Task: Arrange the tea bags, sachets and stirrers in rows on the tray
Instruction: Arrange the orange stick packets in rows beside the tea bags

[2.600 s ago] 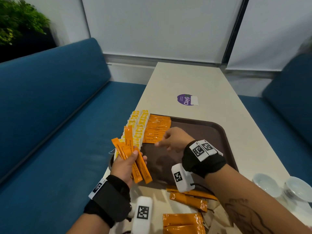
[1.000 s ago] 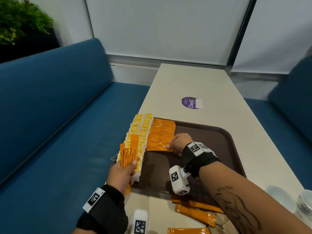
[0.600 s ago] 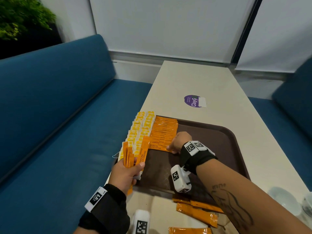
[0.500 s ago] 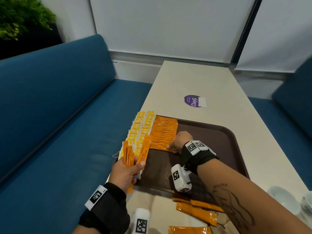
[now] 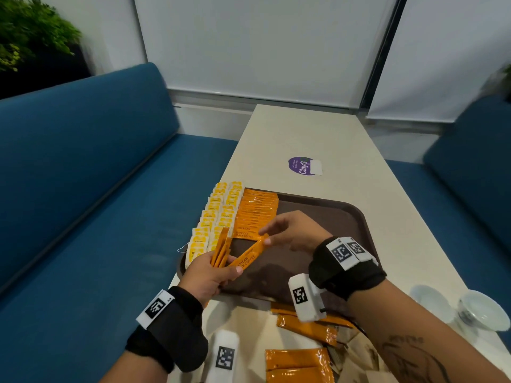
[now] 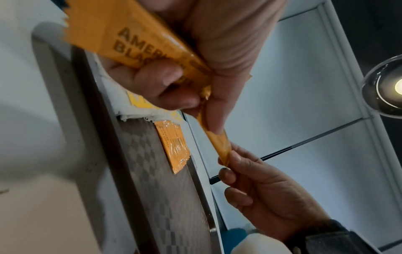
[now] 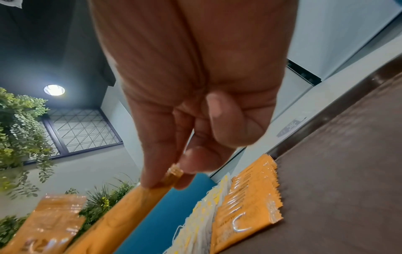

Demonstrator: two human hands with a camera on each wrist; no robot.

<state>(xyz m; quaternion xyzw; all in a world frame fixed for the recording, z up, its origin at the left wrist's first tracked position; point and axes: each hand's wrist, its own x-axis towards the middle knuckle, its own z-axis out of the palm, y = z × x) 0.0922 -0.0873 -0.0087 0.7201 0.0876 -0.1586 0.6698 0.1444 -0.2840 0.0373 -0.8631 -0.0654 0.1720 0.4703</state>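
Note:
A brown tray (image 5: 331, 214) lies on the pale table, with two columns of yellow tea bags (image 5: 218, 214) along its left edge and a row of orange coffee sachets (image 5: 257, 214) beside them. Over the tray's near left corner, my left hand (image 5: 210, 275) grips a small bunch of orange sachets (image 5: 221, 248). One sachet (image 5: 249, 258) sticks out to the right, and my right hand (image 5: 290, 230) pinches its far end (image 7: 174, 171) between thumb and forefinger. In the left wrist view the sachet (image 6: 217, 142) spans between both hands. No stirrers show.
More orange sachets (image 5: 304, 327) and a larger orange packet (image 5: 298, 363) lie on the table near me. Glass cups (image 5: 481, 310) stand at the right edge. A purple sticker (image 5: 302, 165) lies beyond the tray. Blue benches flank the table.
My right hand left the sachet row on the tray, came back toward me and took the end of one sachet from the left hand's bunch. The left hand fanned that sachet rightward.

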